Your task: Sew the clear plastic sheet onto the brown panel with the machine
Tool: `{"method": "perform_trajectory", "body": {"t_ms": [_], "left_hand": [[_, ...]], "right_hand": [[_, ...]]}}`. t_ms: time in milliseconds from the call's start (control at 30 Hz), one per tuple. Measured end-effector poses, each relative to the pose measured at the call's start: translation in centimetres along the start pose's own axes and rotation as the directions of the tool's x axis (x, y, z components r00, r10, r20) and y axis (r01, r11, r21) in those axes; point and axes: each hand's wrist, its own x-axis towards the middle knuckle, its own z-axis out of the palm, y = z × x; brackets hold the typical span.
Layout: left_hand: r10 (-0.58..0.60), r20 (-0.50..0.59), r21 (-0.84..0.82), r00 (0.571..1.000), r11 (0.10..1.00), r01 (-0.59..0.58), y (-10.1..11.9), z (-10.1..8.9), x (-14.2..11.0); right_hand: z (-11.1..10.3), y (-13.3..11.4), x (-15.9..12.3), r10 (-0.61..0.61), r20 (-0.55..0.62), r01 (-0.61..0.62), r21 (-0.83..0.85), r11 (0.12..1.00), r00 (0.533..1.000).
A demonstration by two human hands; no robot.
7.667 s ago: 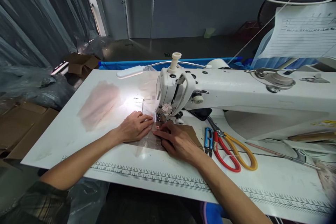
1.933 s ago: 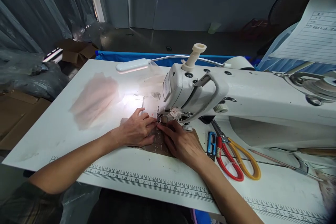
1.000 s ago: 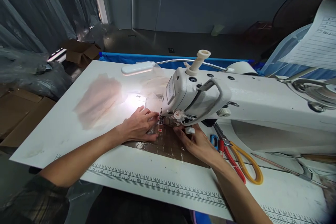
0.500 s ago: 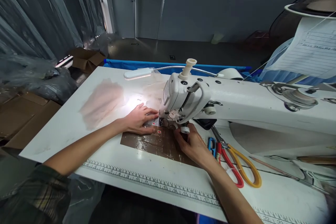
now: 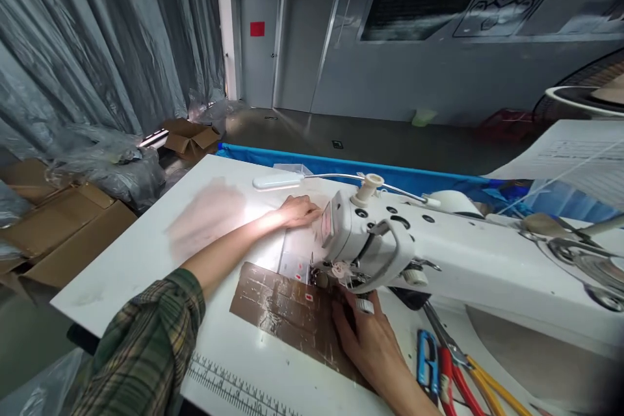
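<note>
A white sewing machine (image 5: pixel 439 247) stands across the table, its needle area (image 5: pixel 314 273) over a metal plate with small red marks. Beyond the needle, at the left of the machine head, my left hand (image 5: pixel 297 211) rests with its fingers bent together over pale sheer fabric (image 5: pixel 305 240). I cannot make out what lies under those fingers. Close to the needle on the right, my right hand (image 5: pixel 365 331) has its thumb and fingers drawn together, the tips partly hidden by the machine. Beneath it lies a brown, tape-covered panel (image 5: pixel 277 305).
Scissors with red and yellow handles (image 5: pixel 463 370) and a blue thread snipper (image 5: pixel 428 361) lie right of my right arm. A lamp (image 5: pixel 277 181) arches behind the machine head. A printed ruler (image 5: pixel 229 387) runs along the front edge. Cardboard boxes (image 5: pixel 73 227) stand at left.
My left hand has moved from beside the needle to farther back, behind the machine head. My right hand stays by the needle. The camera view has tilted upward.
</note>
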Motion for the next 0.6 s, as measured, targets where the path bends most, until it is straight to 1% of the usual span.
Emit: {"method": "perform_trajectory", "body": {"t_ms": [100, 200, 300, 400, 500, 600], "left_hand": [[-0.116, -0.007, 0.031, 0.993, 0.993, 0.116, -0.6, 0.2, 0.5], [-0.153, -0.023, 0.058, 0.988, 0.986, 0.154, -0.8, -0.2, -0.7], [-0.112, -0.082, 0.091, 0.99, 0.989, 0.12, -0.3, -0.8, -2.8], [-0.049, -0.126, 0.136, 0.991, 0.989, 0.066, 0.5, -1.0, -5.3], [-0.005, -0.108, 0.172, 0.994, 0.985, 0.023, 1.2, -0.7, -7.8], [0.035, -0.095, 0.189, 0.995, 0.982, -0.016, 1.4, -0.5, -10.6]], "right_hand": [[0.1, -0.1, 0.0, -0.018, 0.015, 0.019, -0.073, 0.997, 1.0], [0.3, 0.1, 0.0, -0.027, 0.021, 0.029, -0.128, 0.991, 0.999], [0.5, 0.2, 0.0, -0.066, 0.015, 0.068, -0.167, 0.984, 0.998], [0.7, 0.1, 0.0, -0.097, -0.024, 0.091, -0.187, 0.978, 0.995], [0.8, -0.2, 0.0, -0.095, -0.064, 0.081, -0.188, 0.979, 0.993], [0.7, -0.4, 0.1, -0.078, -0.061, 0.067, -0.163, 0.984, 0.995]]}}
